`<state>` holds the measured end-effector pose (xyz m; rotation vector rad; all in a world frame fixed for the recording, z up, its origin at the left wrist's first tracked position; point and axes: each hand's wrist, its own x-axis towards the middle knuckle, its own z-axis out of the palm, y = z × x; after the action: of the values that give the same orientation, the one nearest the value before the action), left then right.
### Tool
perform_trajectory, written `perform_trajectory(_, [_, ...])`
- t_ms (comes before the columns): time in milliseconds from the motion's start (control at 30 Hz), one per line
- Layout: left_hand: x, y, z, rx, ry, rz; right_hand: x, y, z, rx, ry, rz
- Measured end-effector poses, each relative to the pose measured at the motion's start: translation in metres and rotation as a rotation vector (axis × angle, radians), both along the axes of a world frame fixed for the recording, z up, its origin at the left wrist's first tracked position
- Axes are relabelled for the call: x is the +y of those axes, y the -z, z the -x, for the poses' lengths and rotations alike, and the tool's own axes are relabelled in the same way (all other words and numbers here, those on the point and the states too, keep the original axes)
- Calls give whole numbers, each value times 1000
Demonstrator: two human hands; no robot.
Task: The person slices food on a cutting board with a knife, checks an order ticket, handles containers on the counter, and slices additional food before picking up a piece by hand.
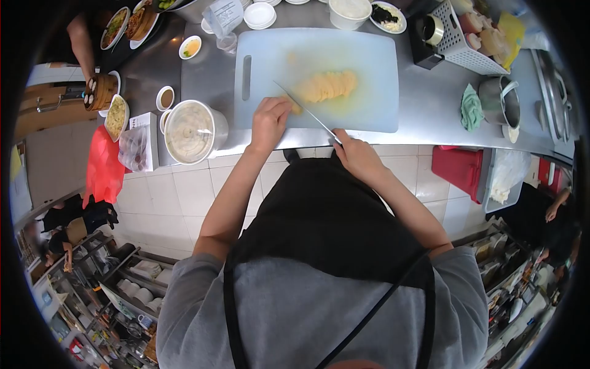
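on desk, mid-scene: pale board, slot at left end. on it, yellow slices overlapping in row, left to right. right hand at board's near edge, fingers closed round handle of knife; blade slants far-left over board, between slices and small yellow piece. left hand at near-left of board, fingers bunched narrow at piece; cannot tell if gripping it. left of board, tub; far right, basket.
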<state>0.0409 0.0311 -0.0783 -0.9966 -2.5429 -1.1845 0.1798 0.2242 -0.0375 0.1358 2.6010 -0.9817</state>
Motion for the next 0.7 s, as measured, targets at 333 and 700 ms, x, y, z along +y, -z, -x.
perform_trajectory(333, [2,1,2,43,13,10,-2,13,-7,170,56,-23])
perform_trajectory(700, [2,-2,6,47,38,56,3,3,-6,-26,32,-92])
